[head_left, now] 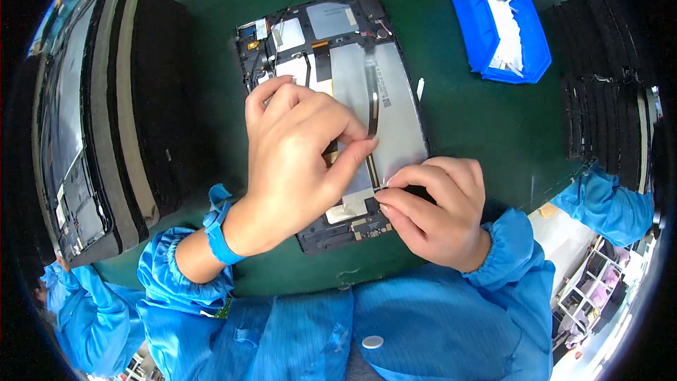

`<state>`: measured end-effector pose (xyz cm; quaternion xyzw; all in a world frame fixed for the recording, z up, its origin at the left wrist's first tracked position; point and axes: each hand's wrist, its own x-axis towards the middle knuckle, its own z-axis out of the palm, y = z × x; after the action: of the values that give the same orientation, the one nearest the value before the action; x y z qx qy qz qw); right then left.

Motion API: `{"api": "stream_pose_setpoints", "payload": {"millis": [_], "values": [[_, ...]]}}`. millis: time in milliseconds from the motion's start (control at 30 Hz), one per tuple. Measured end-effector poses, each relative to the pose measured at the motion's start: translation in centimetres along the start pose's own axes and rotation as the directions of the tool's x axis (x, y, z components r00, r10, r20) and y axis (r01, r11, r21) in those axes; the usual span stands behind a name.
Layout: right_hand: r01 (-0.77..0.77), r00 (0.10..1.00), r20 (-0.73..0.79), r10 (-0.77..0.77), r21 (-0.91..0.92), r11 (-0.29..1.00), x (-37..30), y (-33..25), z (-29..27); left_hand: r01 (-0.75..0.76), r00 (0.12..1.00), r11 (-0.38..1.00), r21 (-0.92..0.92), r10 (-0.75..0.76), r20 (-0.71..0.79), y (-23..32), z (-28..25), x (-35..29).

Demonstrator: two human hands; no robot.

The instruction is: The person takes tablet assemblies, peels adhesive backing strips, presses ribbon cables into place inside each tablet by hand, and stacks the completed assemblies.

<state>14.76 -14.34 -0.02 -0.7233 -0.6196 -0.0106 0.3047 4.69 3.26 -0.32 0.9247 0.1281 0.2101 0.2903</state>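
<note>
An opened tablet (pixel 405 74) lies tilted on the green table, its inside facing up with silver battery panels and a black frame. My left hand (pixel 296 148) reaches over its middle, thumb and forefinger pinched on a thin dark flex cable (pixel 374 109). The cable runs lengthwise over the silver panel, and its upper part looks pale and blurred. My right hand (pixel 441 204) is at the tablet's lower right, its fingertips drawn together at the cable's lower end, beside a small circuit board (pixel 370 229). What sits between those fingertips is too small to make out.
A blue bin (pixel 465 25) holding white strips (pixel 508 35) stands at the far right. Stacked dark panels with foam layers (pixel 148 99) rise at the left, and another black stack (pixel 603 92) at the right. Blue sleeves of other people (pixel 610 204) show at both sides.
</note>
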Motion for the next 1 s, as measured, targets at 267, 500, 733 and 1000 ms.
{"api": "stream_pose_setpoints", "payload": {"millis": [267,500,733,1000], "values": [[-0.039,0.999,-0.008,0.039,0.012,0.999,-0.17,-0.19,0.1,0.008,1.0,1.0,-0.006,-0.008,0.018,-0.14,-0.08,0.21],[-0.039,0.999,-0.017,0.04,0.02,0.999,-0.1,-0.22,0.04,0.02,0.999,1.0,0.003,-0.02,0.034,-0.06,-0.19,0.28],[-0.051,0.999,-0.012,0.052,0.027,0.998,-0.25,-0.32,0.04,0.006,1.0,1.0,0.011,-0.006,0.026,0.1,0.0,0.16],[0.019,1.0,-0.001,-0.019,-0.088,0.996,-0.1,-0.51,0.22,-0.003,1.0,1.0,0.019,0.002,0.012,-0.17,-0.01,0.19]]}}
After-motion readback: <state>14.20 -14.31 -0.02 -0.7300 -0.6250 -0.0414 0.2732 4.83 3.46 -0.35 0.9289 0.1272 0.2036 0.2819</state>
